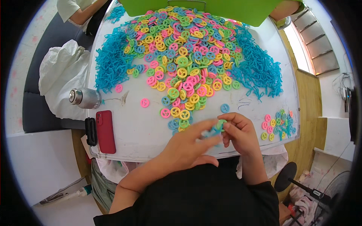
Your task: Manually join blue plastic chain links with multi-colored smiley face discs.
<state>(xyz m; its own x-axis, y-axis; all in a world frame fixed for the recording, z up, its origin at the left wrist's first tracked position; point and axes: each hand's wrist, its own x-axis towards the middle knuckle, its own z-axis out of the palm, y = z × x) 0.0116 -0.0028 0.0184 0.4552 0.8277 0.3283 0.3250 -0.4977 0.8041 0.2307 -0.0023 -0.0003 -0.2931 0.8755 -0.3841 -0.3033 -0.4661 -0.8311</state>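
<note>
Over the table's near edge, my right hand [241,135] pinches a small green plastic wheel [221,125] between thumb and fingertips. A light-blue plastic piece [215,131] shows against the wheel, blurred. Beside it, my left hand [188,145] reaches across, its fingers smeared by motion and its thumb held apart; whether it grips the blue piece cannot be made out. Just beyond my hands lies a single blue wheel [225,108]. A big heap of pink, yellow, green and blue wheels [188,56] spreads from the far side toward me.
Piles of blue plastic pieces [111,60] flank the heap, another pile [260,64] at right. Assembled-looking coloured pieces [281,124] lie at the right edge. On the left are a red phone [106,132], a black case [91,132] and a metal flask [85,98]. A green bin [233,11] stands beyond; other people's arms flank it.
</note>
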